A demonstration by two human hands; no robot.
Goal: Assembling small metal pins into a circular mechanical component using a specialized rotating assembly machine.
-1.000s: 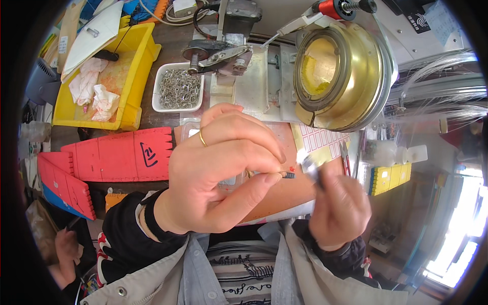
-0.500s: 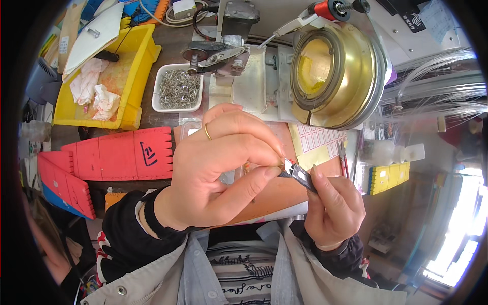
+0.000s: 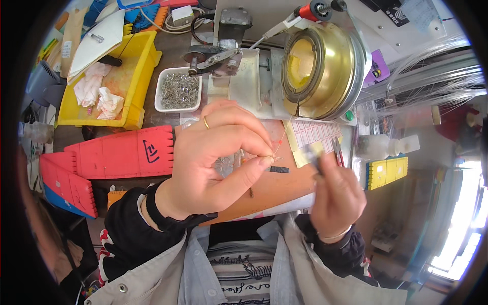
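Observation:
My left hand (image 3: 223,157) pinches a thin pale line (image 3: 279,157) between thumb and forefinger, and short ends stick out past the fingertips. A small red piece (image 3: 278,143) shows on the line just above them. Lower right of that pinch, my right hand (image 3: 338,198) is closed on a small black-and-silver tool (image 3: 316,156), smeared by motion, that looks like nail clippers. The two hands are apart. A short dark strip (image 3: 279,169) lies on the brown work mat (image 3: 277,190) beside my left fingertips. Clear plastic behind the left hand is partly hidden.
A white tray (image 3: 178,104) of small metal pieces stands beyond my left hand, beside a yellow bin (image 3: 137,114). Red foam boards (image 3: 122,152) lie left. A brass-coloured spool (image 3: 325,71) and a metal fixture (image 3: 231,56) stand at the back. Red-handled tweezers (image 3: 338,151) lie right.
My right hand has drawn the black-and-silver tool away from the left fingertips, toward the right. My left hand stays pinched almost in place, and the line and dark strip now show.

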